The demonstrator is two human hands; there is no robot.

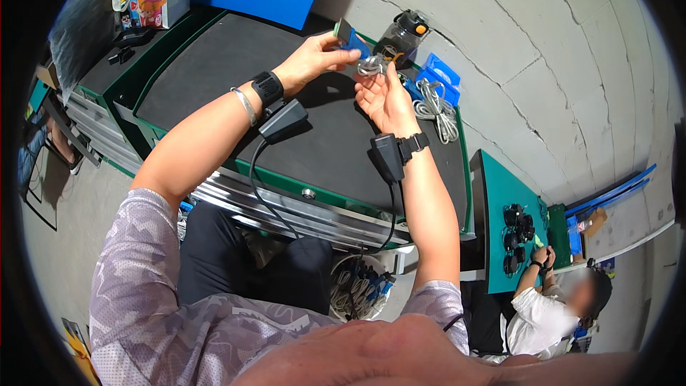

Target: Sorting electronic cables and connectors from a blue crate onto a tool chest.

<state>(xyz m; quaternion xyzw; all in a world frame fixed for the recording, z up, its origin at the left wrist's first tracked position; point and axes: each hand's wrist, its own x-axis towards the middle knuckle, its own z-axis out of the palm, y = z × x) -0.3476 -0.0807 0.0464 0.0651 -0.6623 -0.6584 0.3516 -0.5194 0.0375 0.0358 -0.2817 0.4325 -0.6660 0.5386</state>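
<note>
**Cable bundle in hand, looped but not set down**

Standing near the bench: left hand (313, 62) has its fingers closed on a blue piece (355, 43) with a darker, green-edged end. Right hand (388, 105) is palm up, fingers loosely curled, thumb raised beside the grey cable (371, 66); can't tell if it grips or just supports.

Location: piece and cable are up over the far part of the dark tabletop (236, 64), just in front of the bottle (401, 37).

Progress, my read: cable already sits in a compact bundle, so gathering looks mostly done. Can't see whether anything ties it. Not done: it's not laid down.

Around it: another looped cable (438, 112) lies at the right edge by a blue tray (444, 75). More cables (357, 289) sit in the white bucket (381, 269) below, so probably a batch; no telling which are finished.
</note>
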